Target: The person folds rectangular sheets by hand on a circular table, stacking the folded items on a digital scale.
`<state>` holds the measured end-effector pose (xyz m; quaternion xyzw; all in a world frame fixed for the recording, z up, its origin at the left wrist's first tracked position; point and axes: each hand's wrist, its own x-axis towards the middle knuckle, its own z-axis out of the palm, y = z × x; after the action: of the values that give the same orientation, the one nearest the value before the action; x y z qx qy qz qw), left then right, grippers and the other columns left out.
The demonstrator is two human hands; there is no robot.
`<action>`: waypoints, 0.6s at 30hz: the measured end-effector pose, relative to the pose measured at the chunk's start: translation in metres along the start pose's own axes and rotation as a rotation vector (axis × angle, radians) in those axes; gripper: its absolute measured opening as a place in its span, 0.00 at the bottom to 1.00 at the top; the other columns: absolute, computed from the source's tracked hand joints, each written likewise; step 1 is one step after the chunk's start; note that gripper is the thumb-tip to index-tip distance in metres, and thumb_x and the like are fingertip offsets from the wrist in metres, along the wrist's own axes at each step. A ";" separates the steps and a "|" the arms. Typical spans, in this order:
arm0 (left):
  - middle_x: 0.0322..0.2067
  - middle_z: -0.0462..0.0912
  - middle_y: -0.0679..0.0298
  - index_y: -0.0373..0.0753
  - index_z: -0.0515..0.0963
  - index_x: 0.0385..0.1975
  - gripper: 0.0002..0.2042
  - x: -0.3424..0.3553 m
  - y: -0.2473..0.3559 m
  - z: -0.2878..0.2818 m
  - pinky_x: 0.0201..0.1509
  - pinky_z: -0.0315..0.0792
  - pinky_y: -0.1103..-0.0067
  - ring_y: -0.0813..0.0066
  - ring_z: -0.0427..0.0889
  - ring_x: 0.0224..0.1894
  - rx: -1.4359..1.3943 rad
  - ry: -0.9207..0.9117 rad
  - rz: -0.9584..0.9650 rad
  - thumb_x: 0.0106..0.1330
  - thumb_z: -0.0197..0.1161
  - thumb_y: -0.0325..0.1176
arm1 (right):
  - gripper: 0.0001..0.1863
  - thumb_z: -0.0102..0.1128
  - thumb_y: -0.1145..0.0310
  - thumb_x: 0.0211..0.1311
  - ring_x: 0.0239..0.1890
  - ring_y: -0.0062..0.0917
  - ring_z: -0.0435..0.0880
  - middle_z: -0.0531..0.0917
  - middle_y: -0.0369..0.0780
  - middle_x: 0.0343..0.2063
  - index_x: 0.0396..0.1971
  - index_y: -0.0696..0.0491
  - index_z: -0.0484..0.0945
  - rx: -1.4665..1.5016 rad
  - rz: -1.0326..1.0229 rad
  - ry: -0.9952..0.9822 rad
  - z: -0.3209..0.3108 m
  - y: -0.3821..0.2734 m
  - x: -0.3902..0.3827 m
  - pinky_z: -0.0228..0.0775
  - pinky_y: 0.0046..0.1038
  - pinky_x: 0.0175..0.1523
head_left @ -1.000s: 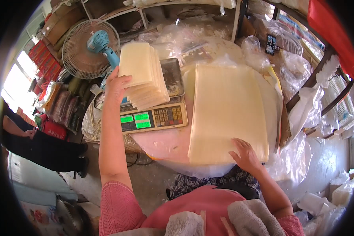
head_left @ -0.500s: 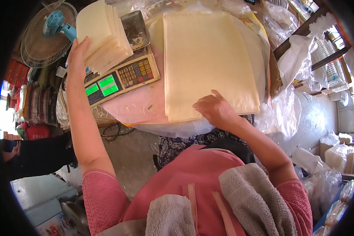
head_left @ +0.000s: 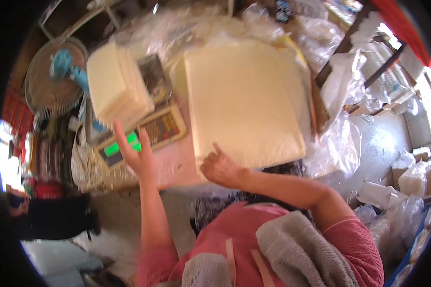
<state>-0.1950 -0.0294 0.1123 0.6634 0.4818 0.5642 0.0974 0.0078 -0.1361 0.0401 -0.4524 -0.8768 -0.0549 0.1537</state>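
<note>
A large flat stack of thin, cream-coloured sheets (head_left: 246, 103) lies on the table in front of me. My right hand (head_left: 221, 170) is at its near left corner, fingers curled and one finger raised; whether a sheet edge is pinched there is too blurred to see. My left hand (head_left: 141, 155) is in front of the scale's lit green display, fingers spread, holding nothing. Just beyond it, a smaller pile of cream sheets (head_left: 115, 86) rests on the digital scale (head_left: 170, 125), its layers fanned along the right side.
Behind the scale, on the left, stands a fan (head_left: 57, 79) with a blue motor. A dark metal tray (head_left: 155, 79) sits beside the small pile. Clear plastic bags (head_left: 337, 148) crowd the table's right side. Another person's dark sleeve (head_left: 52, 215) shows at left.
My left hand has come off the small pile, moving nearer and to the right. My right hand has slid left along the large stack's near edge to its corner. The whole view has shifted.
</note>
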 end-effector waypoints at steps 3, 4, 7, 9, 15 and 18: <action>0.63 0.69 0.54 0.34 0.67 0.63 0.24 -0.027 0.013 0.007 0.70 0.57 0.68 0.58 0.66 0.67 -0.018 -0.064 -0.035 0.67 0.58 0.27 | 0.01 0.59 0.73 0.51 0.27 0.25 0.79 0.78 0.34 0.20 0.23 0.52 0.77 0.263 0.249 -0.065 -0.041 0.038 0.012 0.73 0.37 0.49; 0.54 0.77 0.54 0.34 0.74 0.54 0.18 -0.038 0.010 0.009 0.65 0.65 0.68 0.58 0.74 0.59 -0.073 -0.148 -0.017 0.63 0.58 0.23 | 0.01 0.60 0.74 0.54 0.28 0.20 0.79 0.79 0.33 0.20 0.26 0.54 0.79 0.557 0.569 0.080 -0.063 0.063 0.012 0.73 0.31 0.45; 0.45 0.82 0.52 0.33 0.78 0.44 0.14 -0.074 0.015 0.042 0.57 0.72 0.67 0.53 0.79 0.51 -0.121 -0.576 0.114 0.58 0.57 0.20 | 0.07 0.65 0.72 0.60 0.31 0.10 0.75 0.82 0.31 0.25 0.35 0.59 0.82 1.013 0.873 0.368 -0.077 0.118 -0.020 0.70 0.17 0.37; 0.45 0.81 0.49 0.32 0.79 0.43 0.13 -0.093 0.015 0.068 0.56 0.73 0.65 0.50 0.78 0.52 -0.059 -0.722 0.338 0.58 0.58 0.20 | 0.16 0.66 0.61 0.60 0.45 0.27 0.84 0.85 0.42 0.42 0.43 0.56 0.82 0.982 0.556 0.247 -0.080 0.096 -0.026 0.76 0.28 0.51; 0.69 0.56 0.42 0.29 0.59 0.67 0.41 -0.131 0.031 0.120 0.72 0.42 0.45 0.38 0.48 0.72 0.289 -0.881 0.231 0.63 0.60 0.55 | 0.19 0.56 0.73 0.59 0.57 0.40 0.78 0.79 0.50 0.54 0.52 0.53 0.80 0.113 0.387 0.095 -0.031 0.071 -0.067 0.65 0.37 0.66; 0.71 0.48 0.41 0.26 0.53 0.69 0.44 -0.135 0.037 0.120 0.73 0.37 0.46 0.38 0.40 0.74 0.294 -0.796 0.338 0.65 0.57 0.57 | 0.20 0.47 0.81 0.54 0.49 0.45 0.82 0.81 0.49 0.50 0.47 0.56 0.80 0.302 0.476 0.262 -0.058 0.127 -0.056 0.76 0.38 0.53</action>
<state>-0.0612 -0.0998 0.0074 0.9047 0.3669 0.1989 0.0861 0.1541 -0.1186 0.0714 -0.6062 -0.7172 0.0559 0.3392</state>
